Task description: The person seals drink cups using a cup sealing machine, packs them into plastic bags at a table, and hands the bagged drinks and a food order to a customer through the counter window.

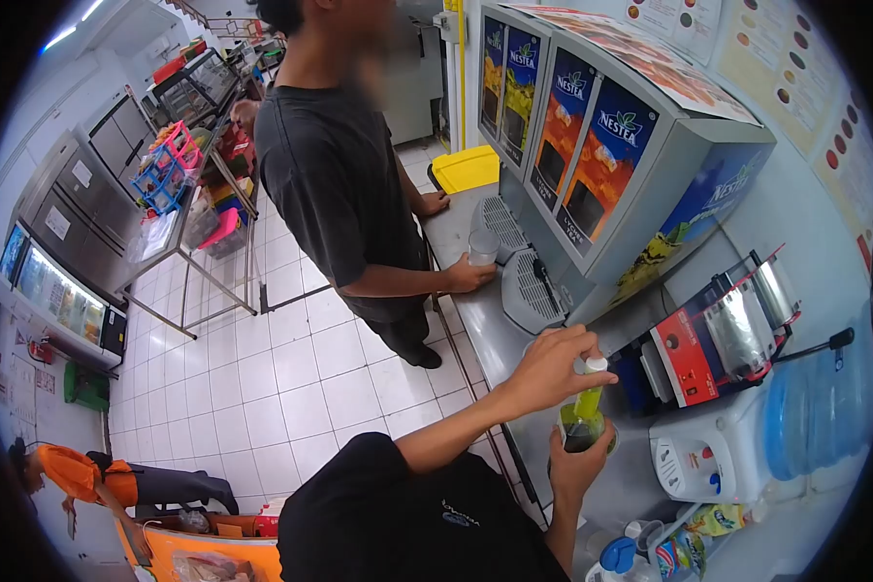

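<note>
My left hand (551,369) has its fingers around the white cap (597,365) at the top of a green bottle (586,405). Lower down, my right hand (580,464) is wrapped round the bottle's wider body, where dark green liquid shows. The bottle is tilted slightly over the steel counter (524,393). Whether the cap is loose or tight cannot be made out.
Drink dispensers (592,136) stand against the wall, with a co-worker (330,184) holding a clear cup (483,246) before them. A red sealing machine (689,359), a water dispenser (694,456) and a blue-capped container (618,555) are beyond my hands. Another person (78,475) is far left.
</note>
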{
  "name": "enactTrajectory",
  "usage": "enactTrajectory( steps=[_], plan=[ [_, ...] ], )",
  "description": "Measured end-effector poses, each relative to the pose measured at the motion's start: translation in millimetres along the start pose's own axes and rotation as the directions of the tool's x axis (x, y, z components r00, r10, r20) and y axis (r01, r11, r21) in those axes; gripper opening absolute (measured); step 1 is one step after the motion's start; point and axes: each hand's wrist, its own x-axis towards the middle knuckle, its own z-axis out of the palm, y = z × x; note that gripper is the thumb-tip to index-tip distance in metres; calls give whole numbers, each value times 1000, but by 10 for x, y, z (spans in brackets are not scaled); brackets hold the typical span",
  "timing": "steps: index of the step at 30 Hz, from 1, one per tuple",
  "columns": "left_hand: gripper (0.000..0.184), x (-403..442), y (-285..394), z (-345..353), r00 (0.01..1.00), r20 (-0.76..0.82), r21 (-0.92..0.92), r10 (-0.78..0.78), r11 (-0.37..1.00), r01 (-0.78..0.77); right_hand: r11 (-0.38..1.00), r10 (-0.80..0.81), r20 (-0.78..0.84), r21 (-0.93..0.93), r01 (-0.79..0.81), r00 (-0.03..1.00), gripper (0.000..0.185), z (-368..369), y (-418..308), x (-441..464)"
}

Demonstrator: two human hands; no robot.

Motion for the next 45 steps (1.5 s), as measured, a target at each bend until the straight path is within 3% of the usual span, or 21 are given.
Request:
enactTrajectory(
  steps=[2, 6, 8, 9, 11, 12, 14, 17, 18, 19, 20, 21, 25, 30, 35, 38, 40, 41, 43, 44, 45],
  plan=[
    [46, -1, 4, 45, 991, -129, 99, 47, 995, -34, 999, -28, -32, -27, 27, 999, 78, 14, 11, 21],
    [40, 5, -12, 9, 982, -175, 28, 68, 998, -64, 995, -82, -72, -68, 77, 994, 79, 34, -62, 42],
    [29, 32, -40, -95, 994, -83, -239, 78, 966, -95, 991, -137, -15, -5, 137, 990, 75, -11, -63, 91],
    [29, 107, -115, -122, 986, -112, -228, 127, 962, -150, 982, -187, -41, 0, 188, 981, 75, -35, -34, 163],
    [19, 197, -287, -138, 972, 202, -588, 118, 809, 24, 982, -178, 78, 85, 171, 981, 69, -73, 72, 225],
    [19, 253, -238, -216, 971, 195, -582, 141, 814, -1, 977, -199, 61, 92, 193, 978, 69, -103, 6, 293],
    [20, 267, -158, -354, 867, 401, -791, 295, 589, 165, 959, -156, 222, 267, 93, 963, 72, -194, -94, 249],
    [26, 360, -161, -434, 779, 434, -798, 452, 594, 99, 961, -208, 219, 227, 158, 953, 70, -267, -350, 239],
    [22, 345, 21, -572, 782, 451, -753, 431, 654, 74, 955, -238, 197, 228, 191, 951, 68, -247, -394, 249],
    [28, 374, -23, -540, 777, 382, -755, 500, 654, -49, 945, -286, 150, 211, 251, 946, 65, -275, -425, 210],
    [31, 390, 15, -549, 802, 369, -699, 469, 709, -93, 943, -260, 197, 264, 204, 945, 65, -276, -400, 227],
    [29, 429, -33, -476, 828, 372, -733, 420, 680, -16, 947, -298, 164, 175, 269, 940, 67, -279, -340, 261],
    [15, 484, -93, -372, 896, 196, -726, 398, 673, -140, 976, -130, 140, 195, 101, 982, 71, -339, -462, 289],
    [14, 392, -176, -351, 909, 339, -675, 244, 736, 54, 978, -85, 146, 200, 55, 986, 73, -321, -282, 270],
    [20, 443, -16, -215, 867, 361, -719, 343, 694, 25, 972, -113, 149, 221, 78, 982, 74, -473, -258, 277],
    [35, 477, 32, -23, 916, 218, -666, 337, 737, -112, 981, -115, 139, 174, 90, 984, 75, -589, -212, 224],
    [27, 528, -9, -19, 923, 231, -569, 308, 812, -128, 975, -80, 102, 214, 56, 992, 76, -693, -144, 174],
    [26, 550, -58, 33, 965, 177, -409, 196, 906, -109, 963, -76, 100, 264, 47, 992, 77, -776, -86, 140],
    [33, 505, 11, 319, 980, 44, -378, 194, 911, -164, 960, -112, 5, 260, 107, 994, 78, -853, 33, 101],
    [37, 518, -241, 363, 914, 153, -572, 376, 788, -228, 963, -94, -18, 252, 96, 995, 78, -888, 103, 87],
    [40, 428, 86, 470, 852, 303, -729, 427, 680, -82, 966, -79, -30, 246, 84, 996, 77, -934, 171, 52]
  ],
)
